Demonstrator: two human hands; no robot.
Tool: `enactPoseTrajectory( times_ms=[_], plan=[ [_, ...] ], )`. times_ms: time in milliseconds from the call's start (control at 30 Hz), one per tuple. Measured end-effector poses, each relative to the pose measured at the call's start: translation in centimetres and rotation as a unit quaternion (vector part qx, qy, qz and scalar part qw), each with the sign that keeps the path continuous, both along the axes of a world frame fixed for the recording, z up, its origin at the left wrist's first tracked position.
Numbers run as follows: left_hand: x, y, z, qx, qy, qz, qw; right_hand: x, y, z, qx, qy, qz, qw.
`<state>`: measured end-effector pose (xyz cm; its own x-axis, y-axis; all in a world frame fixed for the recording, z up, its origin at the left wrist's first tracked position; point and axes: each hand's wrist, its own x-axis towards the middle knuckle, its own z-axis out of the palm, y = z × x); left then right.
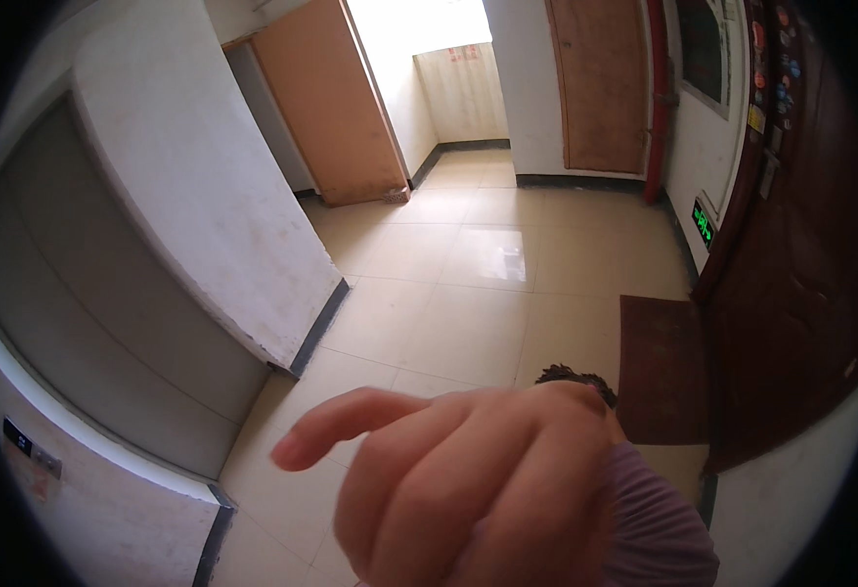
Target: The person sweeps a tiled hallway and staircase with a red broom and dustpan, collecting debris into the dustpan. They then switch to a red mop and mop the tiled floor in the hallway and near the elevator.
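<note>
My right hand [473, 477] is raised close to the camera at the bottom centre. One finger sticks out to the left, while the others curl downward; their tips and the palm are hidden, so whether they hold anything cannot be told. A dark ruffled band [579, 378] shows at the wrist, above a purple sleeve [656, 521]. My left hand is out of view. Beyond the hand lies a hallway with a glossy beige tiled floor [465, 315].
Grey elevator doors [106, 271] and a small call panel [33, 447] are on the left. A dark red door [788, 293] with a red mat [663, 367] stands right, near a lit green exit sign [703, 223]. An orange-brown door [326, 103] stands ajar ahead, beside a red pipe [660, 103] further right.
</note>
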<state>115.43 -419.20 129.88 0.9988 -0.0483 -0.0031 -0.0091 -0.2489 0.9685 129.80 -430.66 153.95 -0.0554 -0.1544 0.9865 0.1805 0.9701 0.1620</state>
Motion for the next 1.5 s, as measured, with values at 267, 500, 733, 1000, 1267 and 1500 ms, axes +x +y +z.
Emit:
enactPoseTrajectory(
  times_ms=[267,500,733,1000,1267,1500],
  plan=[
    [-0.4,-0.1,0.1,0.016,-0.002,0.000,1.000,-0.3,-9.5,-1.6,-0.077,0.105,-0.053,0.990],
    [0.2,0.3,0.0,0.010,-0.005,-0.023,1.000,-0.4,-13.6,-1.9,-0.018,0.061,-0.101,0.993],
    [0.3,0.3,-1.1,0.000,0.023,0.022,0.999,-0.1,-14.5,-0.6,-0.057,-0.024,-0.027,0.998],
    [0.7,0.2,-1.0,-0.048,0.051,0.013,0.997,1.8,-14.1,0.5,-0.131,-0.143,0.099,0.976],
    [0.8,0.1,-1.0,-0.107,0.078,0.021,0.991,2.3,-13.8,0.6,-0.154,-0.226,0.201,0.941],
    [1.1,1.3,-2.2,-0.047,0.021,-0.011,0.999,4.3,-11.9,0.6,-0.170,-0.236,0.168,0.942]
  ],
)
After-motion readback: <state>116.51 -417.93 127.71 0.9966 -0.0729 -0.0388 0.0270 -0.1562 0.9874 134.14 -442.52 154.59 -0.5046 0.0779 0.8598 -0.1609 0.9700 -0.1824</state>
